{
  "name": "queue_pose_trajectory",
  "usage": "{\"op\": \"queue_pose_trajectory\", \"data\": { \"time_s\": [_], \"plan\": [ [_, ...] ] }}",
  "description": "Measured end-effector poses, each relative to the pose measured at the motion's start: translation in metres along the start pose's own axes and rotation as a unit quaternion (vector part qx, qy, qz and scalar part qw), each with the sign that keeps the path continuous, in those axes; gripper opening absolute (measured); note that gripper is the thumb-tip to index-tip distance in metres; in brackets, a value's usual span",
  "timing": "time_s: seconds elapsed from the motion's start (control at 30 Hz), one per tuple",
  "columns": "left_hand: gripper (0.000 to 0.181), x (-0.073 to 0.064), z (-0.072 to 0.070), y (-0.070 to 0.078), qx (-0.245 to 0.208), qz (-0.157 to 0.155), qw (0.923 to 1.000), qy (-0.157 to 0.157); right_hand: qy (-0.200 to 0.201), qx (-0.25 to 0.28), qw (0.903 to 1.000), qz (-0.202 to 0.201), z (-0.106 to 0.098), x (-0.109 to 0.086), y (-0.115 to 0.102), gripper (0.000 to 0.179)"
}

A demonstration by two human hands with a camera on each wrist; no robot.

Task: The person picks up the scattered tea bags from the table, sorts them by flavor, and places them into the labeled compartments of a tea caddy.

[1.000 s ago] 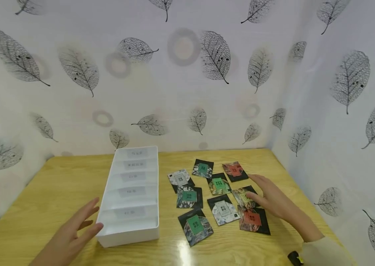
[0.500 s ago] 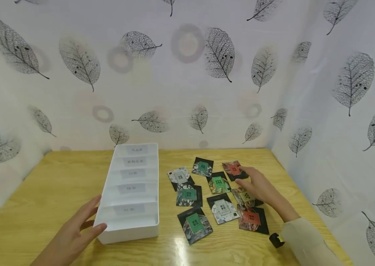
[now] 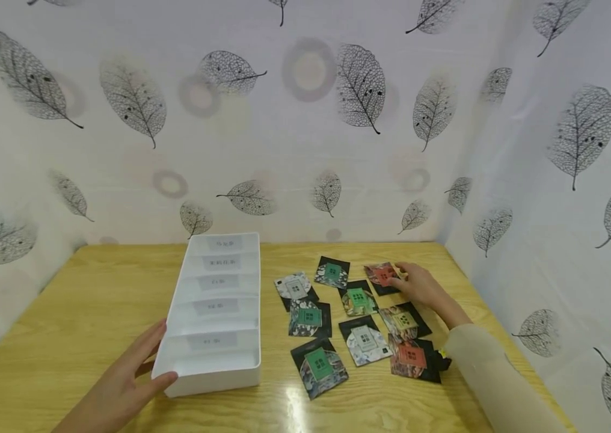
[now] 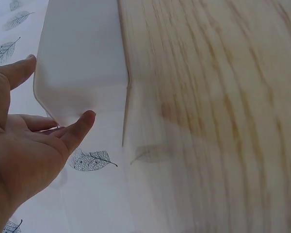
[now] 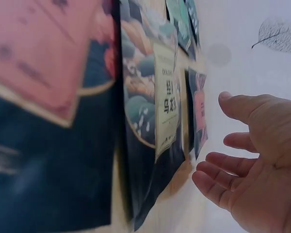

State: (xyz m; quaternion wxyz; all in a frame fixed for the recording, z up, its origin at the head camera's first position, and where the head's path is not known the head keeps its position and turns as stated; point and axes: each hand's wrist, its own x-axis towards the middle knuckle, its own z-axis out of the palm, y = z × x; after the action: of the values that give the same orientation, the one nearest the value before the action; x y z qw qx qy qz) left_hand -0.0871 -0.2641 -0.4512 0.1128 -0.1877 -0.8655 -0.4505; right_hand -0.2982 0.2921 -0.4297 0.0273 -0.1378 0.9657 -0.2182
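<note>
Over the right edge of the far red-labelled packet [image 3: 380,278], the right hand [image 3: 421,285] has its thumb and fingers apart and slightly bent; whether the thumb touches the packet, I cannot tell. That packet lies at the back right of the group. At the near left corner of the white box [image 3: 221,382], the left hand [image 3: 127,376] spreads its fingers, the thumb by the front wall and the others along the left one.

Nearer than the right hand lies a yellow-labelled packet [image 3: 405,320], overlapping the near red-labelled packet [image 3: 415,358]. Left of these are a white-labelled packet [image 3: 364,340] and, behind it, a light-green-labelled packet [image 3: 358,297]. Four more packets, one white-labelled and three green-labelled, lie between them and the box, whose five labelled compartments run front to back. Everything rests on a wooden table [image 3: 110,288]; behind it hangs a white, leaf-printed backdrop [image 3: 294,138].
</note>
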Motion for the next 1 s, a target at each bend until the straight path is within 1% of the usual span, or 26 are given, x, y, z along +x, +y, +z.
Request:
{"op": "queue_pose_trajectory", "data": {
  "time_s": [0.07, 0.17, 0.27, 0.33, 0.43, 0.57, 0.67, 0.87, 0.93, 1.0],
  "plan": [
    [0.082, 0.000, -0.001, 0.000, 0.007, -0.015, 0.9999, -0.004, -0.002, -0.006, 1.0000, -0.001, 0.000, 0.006, 0.002, 0.062],
    [0.081, 0.000, -0.003, 0.002, 0.018, -0.060, 0.9978, -0.021, -0.003, -0.011, 0.9999, -0.003, 0.001, 0.014, 0.005, 0.062],
    [0.081, 0.000, -0.006, 0.005, 0.017, -0.104, 0.9934, -0.044, -0.004, -0.019, 0.9998, -0.010, 0.002, 0.020, 0.007, 0.062],
    [0.082, 0.000, -0.007, 0.006, 0.012, -0.120, 0.9913, -0.053, -0.007, -0.026, 0.9995, -0.017, 0.003, 0.023, 0.007, 0.063],
    [0.083, 0.001, -0.007, 0.006, 0.008, -0.124, 0.9906, -0.057, -0.015, -0.031, 0.9991, -0.026, 0.003, 0.026, 0.005, 0.066],
    [0.083, 0.002, -0.008, 0.004, 0.003, -0.102, 0.9933, -0.053, -0.027, -0.031, 0.9987, -0.030, 0.003, 0.029, 0.003, 0.070],
    [0.082, 0.003, -0.009, 0.003, 0.004, -0.099, 0.9935, -0.056, -0.037, -0.029, 0.9983, -0.034, 0.004, 0.031, 0.004, 0.071],
    [0.084, 0.004, -0.012, 0.002, 0.017, -0.128, 0.9886, -0.078, -0.051, -0.016, 0.9972, -0.052, 0.004, 0.037, 0.009, 0.068],
    [0.085, 0.004, -0.013, 0.001, 0.015, -0.119, 0.9897, -0.078, -0.057, -0.007, 0.9969, -0.055, 0.004, 0.039, 0.010, 0.068],
    [0.084, 0.004, -0.013, -0.002, 0.006, -0.100, 0.9924, -0.072, -0.065, 0.002, 0.9964, -0.055, 0.004, 0.040, 0.011, 0.068]
  ]
}}
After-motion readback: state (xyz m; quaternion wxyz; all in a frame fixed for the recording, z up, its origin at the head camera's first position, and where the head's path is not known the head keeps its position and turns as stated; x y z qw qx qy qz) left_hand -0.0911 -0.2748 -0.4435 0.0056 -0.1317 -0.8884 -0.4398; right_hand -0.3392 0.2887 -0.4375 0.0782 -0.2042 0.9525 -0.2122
